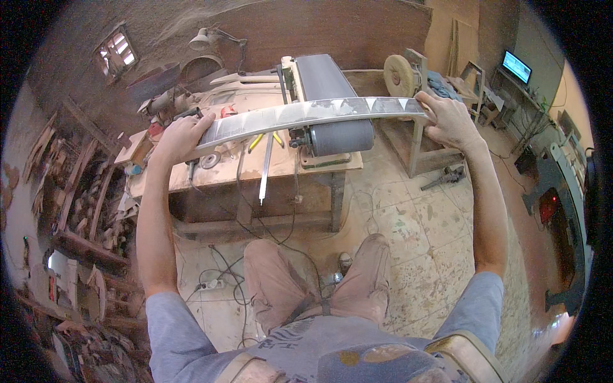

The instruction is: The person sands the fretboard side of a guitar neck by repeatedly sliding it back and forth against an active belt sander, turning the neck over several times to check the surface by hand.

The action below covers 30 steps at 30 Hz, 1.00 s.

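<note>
A long, gently curved strip (300,113) with a row of light and grey triangles along its face spans the space between my two hands. My left hand (181,139) is closed around its left end, thumb on the upper side. At the other end, my right hand (449,120) grips it between thumb and fingers. Behind and below the strip's middle is a belt sander with a wide grey belt (325,76) and a front roller (341,137). Whether the strip touches the belt cannot be made out.
The sander stands on a dusty wooden workbench (255,167) with yellow-handled pliers (255,142) and a desk lamp (201,39). A round buffing wheel (400,75) is at the right. Cables and a power strip (209,285) lie on the floor; wood-filled shelves (83,223) line the left.
</note>
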Each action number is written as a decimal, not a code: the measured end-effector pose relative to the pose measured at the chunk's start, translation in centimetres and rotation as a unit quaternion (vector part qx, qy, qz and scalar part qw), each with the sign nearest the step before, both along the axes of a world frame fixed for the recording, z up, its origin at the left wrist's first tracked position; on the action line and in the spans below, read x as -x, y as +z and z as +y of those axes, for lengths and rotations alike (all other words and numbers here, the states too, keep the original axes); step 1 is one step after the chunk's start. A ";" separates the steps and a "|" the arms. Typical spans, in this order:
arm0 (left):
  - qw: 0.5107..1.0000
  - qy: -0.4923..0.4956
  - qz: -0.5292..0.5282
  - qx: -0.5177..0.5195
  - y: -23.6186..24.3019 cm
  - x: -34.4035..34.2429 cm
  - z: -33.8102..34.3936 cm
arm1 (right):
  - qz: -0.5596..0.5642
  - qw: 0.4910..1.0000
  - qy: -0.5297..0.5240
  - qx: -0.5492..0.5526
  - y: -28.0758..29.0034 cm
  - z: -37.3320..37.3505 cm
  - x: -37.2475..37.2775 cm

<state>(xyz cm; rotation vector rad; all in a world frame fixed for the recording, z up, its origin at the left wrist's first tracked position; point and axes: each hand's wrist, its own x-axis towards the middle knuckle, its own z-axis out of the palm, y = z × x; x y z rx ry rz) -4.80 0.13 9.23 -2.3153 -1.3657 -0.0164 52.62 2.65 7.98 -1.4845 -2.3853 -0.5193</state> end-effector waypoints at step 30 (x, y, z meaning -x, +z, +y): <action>0.939 0.033 -0.218 -0.263 -1.6 -1.5 -1.6 | 0.117 0.970 0.038 -0.211 -4.3 1.0 0.7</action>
